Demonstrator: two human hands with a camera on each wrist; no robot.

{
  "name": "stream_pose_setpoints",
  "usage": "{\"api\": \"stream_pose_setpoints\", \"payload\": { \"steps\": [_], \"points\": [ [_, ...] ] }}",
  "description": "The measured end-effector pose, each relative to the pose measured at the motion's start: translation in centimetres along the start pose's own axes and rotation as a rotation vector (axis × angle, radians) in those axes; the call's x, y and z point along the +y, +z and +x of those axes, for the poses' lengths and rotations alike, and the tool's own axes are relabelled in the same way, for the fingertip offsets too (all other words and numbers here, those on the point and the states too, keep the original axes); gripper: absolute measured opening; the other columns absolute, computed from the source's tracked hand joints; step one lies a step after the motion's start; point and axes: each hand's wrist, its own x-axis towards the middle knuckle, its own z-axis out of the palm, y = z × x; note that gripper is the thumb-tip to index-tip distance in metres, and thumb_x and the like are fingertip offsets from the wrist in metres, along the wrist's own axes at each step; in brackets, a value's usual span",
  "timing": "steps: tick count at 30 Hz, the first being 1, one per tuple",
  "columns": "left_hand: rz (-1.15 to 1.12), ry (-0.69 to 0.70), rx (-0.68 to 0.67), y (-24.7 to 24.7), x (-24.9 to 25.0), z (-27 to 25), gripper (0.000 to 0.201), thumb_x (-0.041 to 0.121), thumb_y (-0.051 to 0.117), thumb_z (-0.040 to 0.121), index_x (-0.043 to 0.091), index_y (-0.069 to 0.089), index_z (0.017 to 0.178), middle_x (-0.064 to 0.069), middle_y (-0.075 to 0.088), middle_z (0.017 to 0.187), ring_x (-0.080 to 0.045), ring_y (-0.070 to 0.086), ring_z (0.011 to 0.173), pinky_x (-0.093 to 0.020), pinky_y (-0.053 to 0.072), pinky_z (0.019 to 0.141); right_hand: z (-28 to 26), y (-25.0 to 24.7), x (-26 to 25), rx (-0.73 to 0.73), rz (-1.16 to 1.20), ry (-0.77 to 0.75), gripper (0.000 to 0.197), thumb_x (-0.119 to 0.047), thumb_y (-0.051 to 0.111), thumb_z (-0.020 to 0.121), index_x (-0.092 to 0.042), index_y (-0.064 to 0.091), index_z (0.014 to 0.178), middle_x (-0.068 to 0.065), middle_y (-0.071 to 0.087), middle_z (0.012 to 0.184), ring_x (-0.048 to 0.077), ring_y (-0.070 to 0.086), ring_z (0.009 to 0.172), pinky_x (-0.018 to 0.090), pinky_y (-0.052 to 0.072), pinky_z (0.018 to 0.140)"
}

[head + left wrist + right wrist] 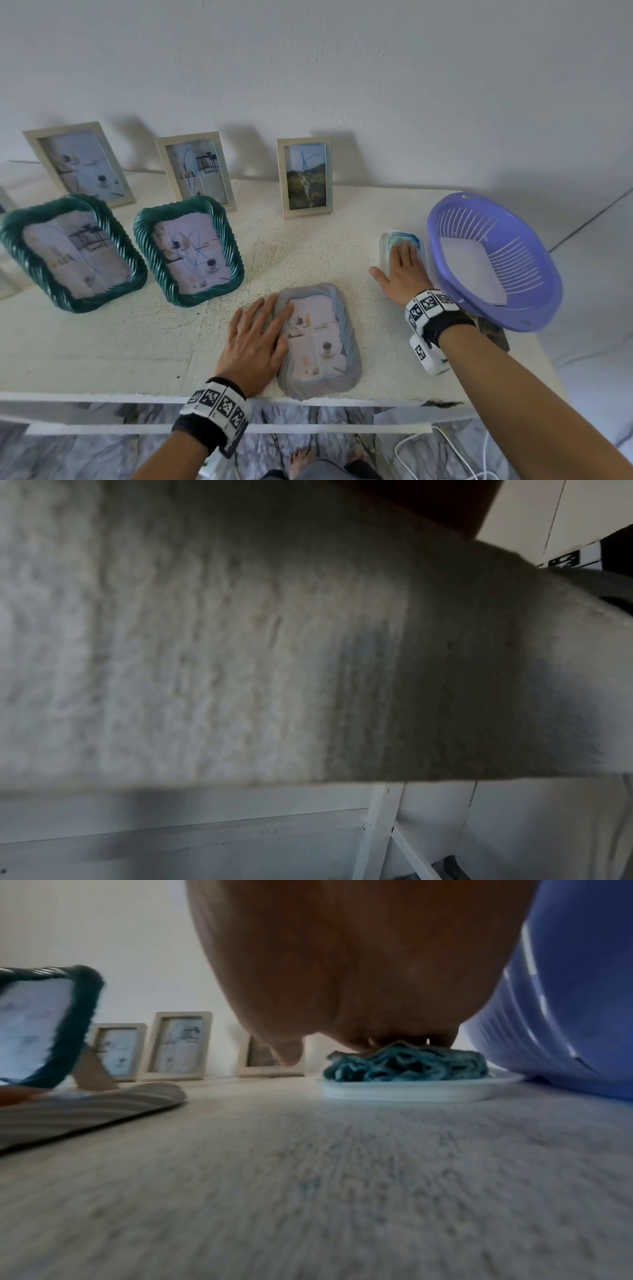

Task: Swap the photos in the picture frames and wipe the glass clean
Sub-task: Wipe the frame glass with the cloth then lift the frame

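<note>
My left hand (255, 341) lies flat, fingers straight and spread, on the left edge of the grey-blue ribbed frame (320, 342), which is face up on the white table (102, 342) near the front edge, photo in it. My right hand (402, 270) has fingers extended and pressed down on the blue cloth (404, 238), thumb out to the side; right wrist view shows the fingertips (363, 1039) on top of the crumpled cloth (407, 1065), not curled round it as far as I can tell. The cloth sits in a shallow white tray (383, 250), touching or just beside the purple basket (493, 260). The basket is tilted toward me and holds a white sheet (476, 270), face not readable. Two green ribbed frames (73, 253) (188, 250) stand propped at left, each with a photo; the right one has blue scribbles on the glass. Three pale wood frames (78, 164) (195, 169) (305, 176) lean at the wall; the middle and right ones are scribbled, and the right one holds a cat photo. Left wrist view is dark, mostly tabletop.
</note>
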Motion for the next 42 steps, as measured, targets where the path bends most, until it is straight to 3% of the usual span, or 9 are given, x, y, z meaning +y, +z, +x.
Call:
{"api": "stream_pose_setpoints", "payload": {
  "steps": [5,8,12,17,22,26,32,36,42],
  "points": [
    [-0.121,-0.011,0.073,-1.0,0.4,-0.2,0.063,0.052,0.025,0.096,0.034,0.015,0.156,-0.003,0.019,0.163,-0.021,0.019,0.148,-0.042,0.01,0.12,-5.4,-0.3,-3.4,0.271,0.075,-0.173,0.068,-0.044,0.031,0.103,-0.006,0.007,0.155,0.022,0.005,0.161,0.034,0.007,0.149,0.041,0.013,0.119],
    [-0.215,-0.097,0.14,-2.1,1.0,-0.5,0.062,0.051,0.034,0.093,0.023,0.039,0.148,-0.007,0.041,0.15,-0.027,0.04,0.131,-0.047,0.036,0.106,-9.2,1.3,-5.4,0.213,0.183,-0.218,0.063,-0.041,0.035,0.103,-0.008,0.016,0.153,0.018,0.045,0.139,0.031,0.043,0.129,0.035,0.043,0.101],
    [-0.296,-0.238,0.182,-2.9,3.2,-1.1,0.044,0.041,0.046,0.096,0.018,0.055,0.132,-0.003,0.066,0.12,-0.021,0.063,0.099,-0.034,0.05,0.08,-12.0,4.2,-6.6,0.108,0.299,-0.222,0.062,-0.043,0.038,0.101,-0.014,0.018,0.152,0.009,0.058,0.114,0.028,0.052,0.106,0.036,0.047,0.085],
    [-0.442,-0.386,0.041,-3.6,6.0,-1.3,0.054,0.04,0.053,0.095,0.02,0.041,0.144,-0.006,0.056,0.136,-0.024,0.055,0.119,-0.038,0.045,0.098,-12.6,4.9,-7.5,0.129,0.744,-0.123,0.052,-0.039,0.048,0.097,-0.019,0.04,0.144,-0.001,0.059,0.115,0.02,0.056,0.106,0.04,0.048,0.095],
    [-0.523,-0.424,0.004,-4.4,7.1,-1.0,0.062,0.05,0.055,0.094,0.017,0.039,0.145,-0.009,0.052,0.143,-0.027,0.048,0.128,-0.041,0.036,0.109,-12.8,3.8,-6.8,0.033,1.205,0.097,0.034,-0.049,0.055,0.077,-0.015,0.056,0.078,0.009,0.052,0.073,0.021,0.049,0.072,0.035,0.039,0.069],
    [-0.697,-0.432,-0.054,-4.8,7.6,-0.9,0.086,0.077,0.052,0.081,0.022,0.035,0.146,-0.007,0.048,0.147,-0.027,0.044,0.133,-0.046,0.036,0.111,-14.4,2.6,-7.8,-0.055,1.403,0.018,0.018,-0.025,0.051,0.099,-0.008,0.06,0.098,0.008,0.072,0.087,0.025,0.068,0.081,0.033,0.052,0.069],
    [-1.209,-0.432,-0.002,-6.5,9.4,-0.6,0.11,0.092,0.054,0.06,0.034,0.027,0.149,0.0,0.044,0.149,-0.015,0.047,0.131,-0.044,0.04,0.11,-16.9,0.7,-10.0,-0.074,1.546,-0.284,0.028,-0.036,0.047,0.101,-0.014,0.053,0.118,0.011,0.068,0.112,0.029,0.067,0.104,0.046,0.057,0.082],
    [-1.426,-0.334,-0.059,-8.2,9.6,-0.4,0.091,0.092,0.054,0.064,0.055,0.028,0.143,0.006,0.045,0.148,-0.02,0.05,0.133,-0.058,0.04,0.107,-17.4,-0.6,-10.5,0.041,1.455,-0.369,0.019,-0.019,0.056,0.099,-0.011,0.058,0.116,0.006,0.065,0.114,0.023,0.067,0.102,0.041,0.06,0.076],
    [-1.516,-0.266,-0.052,-10.5,10.3,0.0,0.106,0.087,0.066,0.055,0.039,0.037,0.145,-0.002,0.056,0.137,-0.016,0.061,0.121,-0.051,0.054,0.095,-17.0,-1.4,-10.5,0.121,1.253,-0.391,0.025,-0.028,0.067,0.092,-0.022,0.058,0.115,-0.003,0.065,0.106,0.018,0.067,0.092,0.033,0.06,0.068]
  ]
}}
